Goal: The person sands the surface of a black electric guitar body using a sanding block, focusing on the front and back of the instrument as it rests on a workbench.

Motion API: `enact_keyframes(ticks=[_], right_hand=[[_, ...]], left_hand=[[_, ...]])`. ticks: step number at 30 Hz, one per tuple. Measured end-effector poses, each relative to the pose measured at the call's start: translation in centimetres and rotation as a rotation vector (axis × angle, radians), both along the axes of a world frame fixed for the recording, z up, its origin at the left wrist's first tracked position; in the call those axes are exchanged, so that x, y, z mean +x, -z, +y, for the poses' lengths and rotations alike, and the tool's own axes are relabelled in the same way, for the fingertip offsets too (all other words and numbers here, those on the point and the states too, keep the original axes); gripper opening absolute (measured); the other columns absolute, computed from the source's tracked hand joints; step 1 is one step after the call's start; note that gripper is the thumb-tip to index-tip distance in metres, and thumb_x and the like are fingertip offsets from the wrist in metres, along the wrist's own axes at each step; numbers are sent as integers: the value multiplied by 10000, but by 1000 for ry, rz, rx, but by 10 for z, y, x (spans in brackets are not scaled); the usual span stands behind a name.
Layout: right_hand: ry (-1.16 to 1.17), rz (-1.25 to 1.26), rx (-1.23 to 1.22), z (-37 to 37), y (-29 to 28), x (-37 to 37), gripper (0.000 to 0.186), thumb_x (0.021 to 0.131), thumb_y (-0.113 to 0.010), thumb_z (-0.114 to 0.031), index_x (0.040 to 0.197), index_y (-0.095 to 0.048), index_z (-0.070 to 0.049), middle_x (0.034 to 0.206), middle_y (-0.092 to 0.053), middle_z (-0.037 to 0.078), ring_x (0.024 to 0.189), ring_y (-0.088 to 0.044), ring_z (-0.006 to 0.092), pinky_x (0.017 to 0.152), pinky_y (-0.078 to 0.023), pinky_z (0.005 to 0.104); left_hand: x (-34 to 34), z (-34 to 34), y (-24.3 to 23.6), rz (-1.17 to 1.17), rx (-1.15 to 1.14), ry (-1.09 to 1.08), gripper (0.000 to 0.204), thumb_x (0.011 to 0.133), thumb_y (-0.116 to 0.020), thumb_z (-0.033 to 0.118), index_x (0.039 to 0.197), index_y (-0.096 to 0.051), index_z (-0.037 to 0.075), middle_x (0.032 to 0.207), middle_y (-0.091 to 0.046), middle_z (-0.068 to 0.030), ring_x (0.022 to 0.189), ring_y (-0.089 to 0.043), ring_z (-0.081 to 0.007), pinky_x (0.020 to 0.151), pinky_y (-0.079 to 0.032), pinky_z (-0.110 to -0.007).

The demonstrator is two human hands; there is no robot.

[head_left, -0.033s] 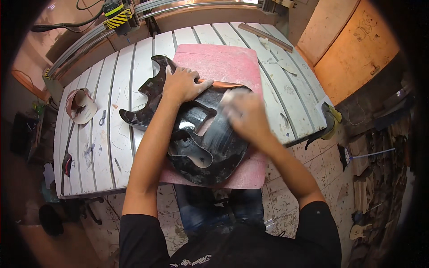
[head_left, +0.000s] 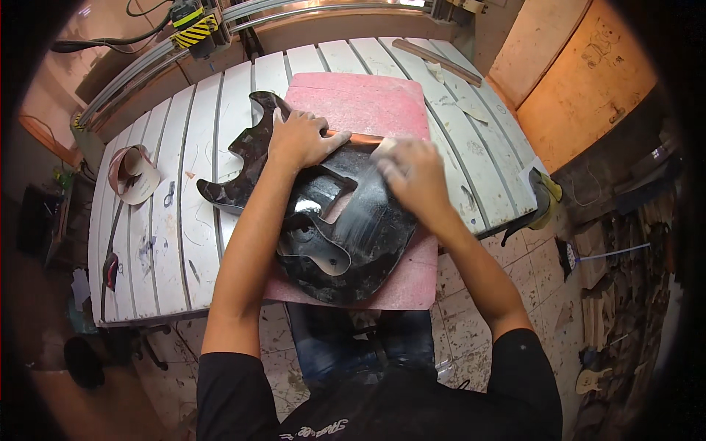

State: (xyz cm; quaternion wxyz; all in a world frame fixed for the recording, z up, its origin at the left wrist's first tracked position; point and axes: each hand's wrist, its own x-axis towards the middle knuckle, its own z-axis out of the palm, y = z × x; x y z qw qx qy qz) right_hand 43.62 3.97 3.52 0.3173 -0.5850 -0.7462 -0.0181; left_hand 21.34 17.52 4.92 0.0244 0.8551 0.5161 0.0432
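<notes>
A black electric guitar body point(head_left: 368, 242) with cut-out cavities and two horns lies on a pink foam board point(head_left: 353, 95). My left hand point(head_left: 301, 140) grips the body near its upper edge, fingers bent over it and thumb pointing right, beside a copper-coloured edge. My right hand point(head_left: 412, 173), slightly blurred, has its fingers closed round a small pale pad point(head_left: 383, 146) on the body's upper right part. Whitish dust streaks the black surface below the pad and coats my fingertips.
A white slatted table point(head_left: 154, 250) bears a curled strip point(head_left: 141, 187) at left and a wooden bar point(head_left: 434, 60) at back right. A machine rail with a striped housing point(head_left: 193, 33) runs behind. An orange cabinet point(head_left: 581, 81) stands right, above stacked wooden pieces point(head_left: 599, 309).
My right hand and the pale pad have shifted slightly up and to the right across the guitar body. My left hand stays where it was.
</notes>
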Motion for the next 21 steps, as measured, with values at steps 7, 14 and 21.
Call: enact_keyframes(ticks=[7,14,21], right_hand=[[-309,60,57,-74,-1,-66,224,826,-746,-206,1044,-800,-214,1243,-747,92,1132,-652,309,1021,-458,468],[-157,36,151,-52,6,-54,228,828,-730,-230,1039,-810,-197,1147,-752,82,1092,-641,293,977,-442,480],[97,47,37,-13,1,-9,206,840,-703,-230,1006,-825,-225,1134,-735,82,1041,-627,321,955,-468,507]], left_hand=[[-12,3,5,-21,36,-23,804,955,-494,788,1243,-798,102,1380,-710,-176,1394,-583,-331,1260,-224,-698],[-12,4,5,-25,40,-26,804,951,-503,782,1232,-798,89,1368,-710,-192,1375,-600,-334,1257,-246,-689],[-4,3,17,-110,121,6,735,978,-497,768,1159,-816,131,1342,-713,-172,1353,-599,-344,1251,-250,-689]])
